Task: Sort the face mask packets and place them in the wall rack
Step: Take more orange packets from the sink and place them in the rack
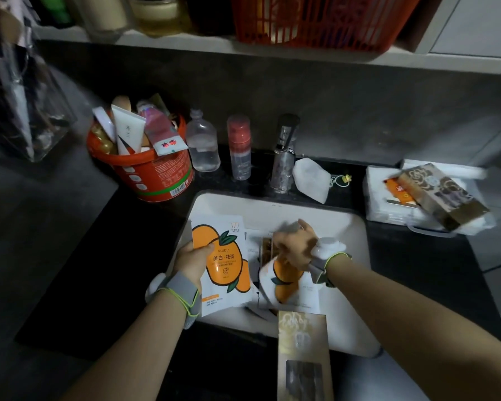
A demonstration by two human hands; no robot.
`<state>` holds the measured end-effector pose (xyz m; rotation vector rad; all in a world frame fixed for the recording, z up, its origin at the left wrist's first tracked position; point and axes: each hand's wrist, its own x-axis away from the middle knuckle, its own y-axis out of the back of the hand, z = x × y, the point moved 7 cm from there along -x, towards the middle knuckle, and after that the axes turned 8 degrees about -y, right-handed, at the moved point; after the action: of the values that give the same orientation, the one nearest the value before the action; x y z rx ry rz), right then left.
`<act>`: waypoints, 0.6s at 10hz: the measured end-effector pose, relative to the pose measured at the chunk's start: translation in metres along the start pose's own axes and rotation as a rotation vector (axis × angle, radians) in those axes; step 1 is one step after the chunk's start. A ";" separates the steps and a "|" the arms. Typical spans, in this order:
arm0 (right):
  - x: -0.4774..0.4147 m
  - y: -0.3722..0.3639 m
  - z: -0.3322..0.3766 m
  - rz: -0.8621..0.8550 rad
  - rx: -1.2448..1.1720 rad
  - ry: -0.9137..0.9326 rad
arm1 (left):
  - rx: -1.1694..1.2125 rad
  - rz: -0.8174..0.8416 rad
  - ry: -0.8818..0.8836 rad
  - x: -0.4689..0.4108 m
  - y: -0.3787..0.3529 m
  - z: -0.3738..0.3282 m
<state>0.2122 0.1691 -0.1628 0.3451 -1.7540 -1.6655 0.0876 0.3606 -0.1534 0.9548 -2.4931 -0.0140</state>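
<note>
My left hand (pixel 193 263) grips a white face mask packet printed with oranges (pixel 224 264), held upright over the left side of the white sink basin (pixel 356 256). My right hand (pixel 297 246) is blurred and closed on a second orange-printed packet (pixel 284 280), bent as it lifts from a pile of packets (pixel 261 250) lying in the basin. A gold and brown packet (pixel 302 340) rests on the basin's front edge. The wall rack is not in view.
On the black counter stand an orange bucket of tubes (pixel 145 169), a clear bottle (pixel 203 143), a red-capped pump bottle (pixel 239 149), a silver tap (pixel 284 157), a folded white mask (pixel 313 178) and a white box with patterned cartons (pixel 428 195). A shelf with an orange basket (pixel 315 21) hangs overhead.
</note>
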 end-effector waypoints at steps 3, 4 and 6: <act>0.012 0.056 -0.024 -0.171 -1.240 -0.269 | 0.097 -0.113 -0.062 -0.001 0.025 -0.007; 0.019 0.061 -0.013 -0.138 -1.546 -0.267 | 0.135 -0.091 -0.055 0.003 0.028 -0.014; 0.032 0.068 0.017 -0.149 -1.737 -0.286 | 0.321 0.098 -0.003 0.025 0.008 -0.031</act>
<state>0.1958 0.1729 -0.0879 -0.5953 0.0692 -2.6894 0.0794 0.3555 -0.1139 0.9518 -2.5897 0.4275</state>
